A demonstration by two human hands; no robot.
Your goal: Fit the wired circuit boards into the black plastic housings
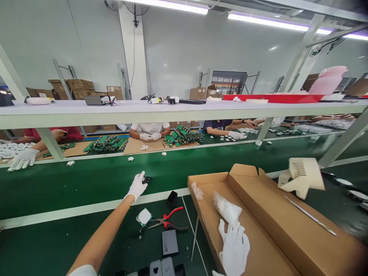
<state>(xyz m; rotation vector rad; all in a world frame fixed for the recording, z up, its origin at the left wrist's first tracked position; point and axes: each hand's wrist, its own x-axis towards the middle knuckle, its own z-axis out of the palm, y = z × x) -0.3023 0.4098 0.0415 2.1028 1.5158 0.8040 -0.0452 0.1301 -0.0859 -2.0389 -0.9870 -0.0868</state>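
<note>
My left hand [138,186], in a white glove, is stretched out over the green conveyor belt [86,184]. Its fingers close on a small black part [147,179] that sits on the belt. My right hand [234,247], also gloved in white, lies flat with fingers spread inside a shallow cardboard box [276,226]. It holds nothing. A crumpled clear plastic bag [227,209] lies just beyond its fingertips in the box.
Red-handled pliers [166,220], a small black block [171,199], a white-and-green part [143,217] and grey cases [169,242] lie on my bench. A beige fan [301,177] stands at right. Across the belt, gloved workers handle green circuit boards [106,143] under a long shelf [172,109].
</note>
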